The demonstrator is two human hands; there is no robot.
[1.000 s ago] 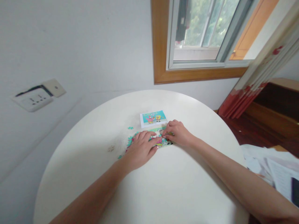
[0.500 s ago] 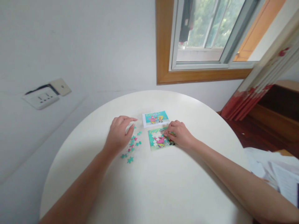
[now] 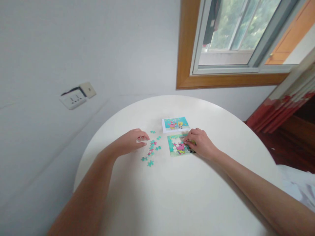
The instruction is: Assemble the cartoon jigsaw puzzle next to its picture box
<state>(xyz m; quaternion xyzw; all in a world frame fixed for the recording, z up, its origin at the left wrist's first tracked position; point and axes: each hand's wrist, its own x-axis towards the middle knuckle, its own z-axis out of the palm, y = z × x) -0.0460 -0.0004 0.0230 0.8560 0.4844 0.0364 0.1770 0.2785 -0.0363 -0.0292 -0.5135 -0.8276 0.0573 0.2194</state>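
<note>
A partly filled jigsaw puzzle [image 3: 180, 149] with cartoon figures lies flat on the white round table [image 3: 157, 196]. My right hand [image 3: 199, 143] rests over its right side, thumb and fingers pinched together at the upper middle. Whatever is between those fingertips is hidden, and the hand covers part of the picture. To the left, my left hand [image 3: 131, 142] hovers by the loose puzzle pieces [image 3: 151, 150], green and pink, with thumb and fingers apart and nothing between them. A picture card [image 3: 176, 124] with the same cartoon lies just behind the puzzle.
Behind the table stands a white wall with a socket [image 3: 73, 99] at the left. A wood-framed window [image 3: 227, 77] is above the table's far right side. At the right hangs a red and cream curtain [image 3: 273, 105]; below it lies white material [image 3: 300, 180] beside the table.
The view has turned left, so everything sits further right. My left hand has drawn back and down a little from the loose pieces, uncovering more of them. My right hand stays on the puzzle.
</note>
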